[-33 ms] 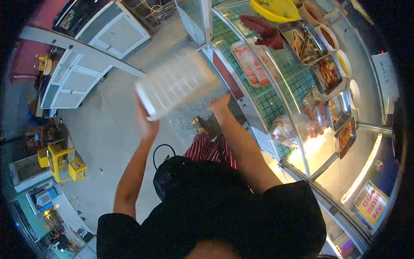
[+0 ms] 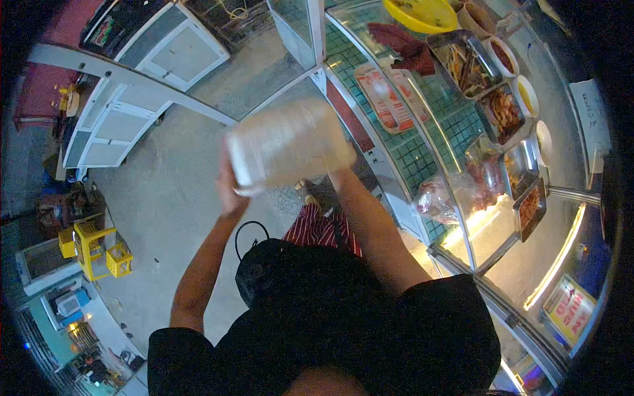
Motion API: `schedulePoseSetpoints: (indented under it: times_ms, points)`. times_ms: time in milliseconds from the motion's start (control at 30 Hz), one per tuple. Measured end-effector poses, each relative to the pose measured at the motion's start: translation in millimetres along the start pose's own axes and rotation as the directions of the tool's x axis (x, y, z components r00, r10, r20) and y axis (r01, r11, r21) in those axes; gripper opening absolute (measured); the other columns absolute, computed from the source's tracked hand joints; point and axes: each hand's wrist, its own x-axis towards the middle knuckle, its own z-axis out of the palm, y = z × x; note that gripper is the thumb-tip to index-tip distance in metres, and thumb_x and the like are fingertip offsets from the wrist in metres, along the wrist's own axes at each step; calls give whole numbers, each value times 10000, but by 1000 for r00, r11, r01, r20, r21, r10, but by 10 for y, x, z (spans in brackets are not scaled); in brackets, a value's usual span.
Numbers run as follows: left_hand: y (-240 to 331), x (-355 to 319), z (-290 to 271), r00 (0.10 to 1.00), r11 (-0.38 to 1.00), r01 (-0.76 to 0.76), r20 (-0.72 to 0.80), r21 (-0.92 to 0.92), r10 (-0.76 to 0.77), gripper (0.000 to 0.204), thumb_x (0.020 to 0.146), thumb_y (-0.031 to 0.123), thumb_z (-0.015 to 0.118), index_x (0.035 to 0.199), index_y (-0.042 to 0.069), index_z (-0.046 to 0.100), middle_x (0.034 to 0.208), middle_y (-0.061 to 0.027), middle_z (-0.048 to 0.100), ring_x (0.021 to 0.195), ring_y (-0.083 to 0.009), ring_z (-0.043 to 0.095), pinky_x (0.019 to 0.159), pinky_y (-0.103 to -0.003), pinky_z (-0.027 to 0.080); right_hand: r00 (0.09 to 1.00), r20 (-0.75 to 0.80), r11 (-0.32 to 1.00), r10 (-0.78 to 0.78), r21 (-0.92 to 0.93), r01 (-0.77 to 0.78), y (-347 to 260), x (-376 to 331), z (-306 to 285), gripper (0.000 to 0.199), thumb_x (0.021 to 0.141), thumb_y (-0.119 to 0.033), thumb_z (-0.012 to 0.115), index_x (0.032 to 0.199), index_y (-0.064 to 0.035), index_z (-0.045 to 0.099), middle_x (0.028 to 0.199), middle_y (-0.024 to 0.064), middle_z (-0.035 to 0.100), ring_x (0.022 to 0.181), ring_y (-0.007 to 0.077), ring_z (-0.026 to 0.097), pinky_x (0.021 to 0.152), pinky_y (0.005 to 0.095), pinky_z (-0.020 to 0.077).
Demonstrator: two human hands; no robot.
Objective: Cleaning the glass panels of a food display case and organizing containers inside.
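Note:
In front of me a whitish, box-shaped package (image 2: 290,146) with faint ridges is held up in the air, tilted and smeared by motion. My left hand (image 2: 229,188) grips its left end, the fingers partly covered by it. At the lower right corner of the package is my right hand (image 2: 339,177). Its fingers are hidden behind the package, so whether they close on it does not show.
A glass food case (image 2: 422,145) stands close on my right, with metal trays of food (image 2: 500,113) and a yellow basin (image 2: 422,14). Yellow plastic stools (image 2: 92,247) are at far left. White cabinets (image 2: 112,132) stand ahead left, behind a metal rail (image 2: 142,86).
The package has moved right and a little down, toward me. My right hand, apart from it before with fingers showing, is now at its right end and mostly hidden.

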Motion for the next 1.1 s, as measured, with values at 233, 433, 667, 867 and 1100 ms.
schedulePoseSetpoints:
  times_ms: [233, 433, 667, 867, 1100]
  points:
    - [-80, 282, -101, 936, 937, 158, -253, -312, -242, 659, 879, 44, 501, 1436, 83, 151, 1412, -127, 302, 1224, -241, 397, 936, -360, 396, 988, -135, 997, -76, 25, 80, 38, 133, 98, 831, 814, -700, 264, 1422, -136, 213, 1465, 68, 259, 1316, 313, 262, 1062, 547, 118]
    - [-87, 515, -224, 744, 530, 598, 171, -601, -645, 534, 864, 80, 485, 1363, 75, 297, 1256, -134, 477, 1083, -296, 552, 802, -423, 532, 863, 501, 973, -71, -157, 171, 30, -117, 323, 762, 831, -707, 282, 1280, -118, 461, 1265, 115, 506, 1143, 338, 470, 968, 508, 378]
    - [-273, 843, -173, 585, 107, 698, 478, -708, -655, 629, 795, 73, 495, 1375, 85, 252, 1355, -129, 419, 1112, -364, 526, 854, -477, 499, 803, 543, 892, -247, -196, 407, -190, -937, 805, 694, 905, -614, 249, 1275, -59, 443, 1138, 123, 559, 999, 258, 542, 866, 402, 441]
    - [-435, 962, 12, 605, -21, 712, 629, -702, -489, 702, 812, 152, 533, 1413, 192, 173, 1405, -106, 363, 1168, -377, 475, 928, -474, 444, 468, 692, 281, -549, -374, 883, -347, -940, 862, 497, 914, -402, 480, 1231, -19, 457, 1104, 130, 545, 997, 212, 525, 852, 343, 439]
    - [-382, 1237, -219, 847, 181, 506, 445, -843, -292, 647, 823, 231, 557, 1382, 56, 282, 1317, -124, 443, 1232, -267, 405, 992, -472, 373, 477, 677, 44, -561, -551, 833, -864, -1063, 892, 370, 840, -155, 522, 1170, 11, 501, 967, 87, 608, 884, 173, 563, 796, 310, 447]
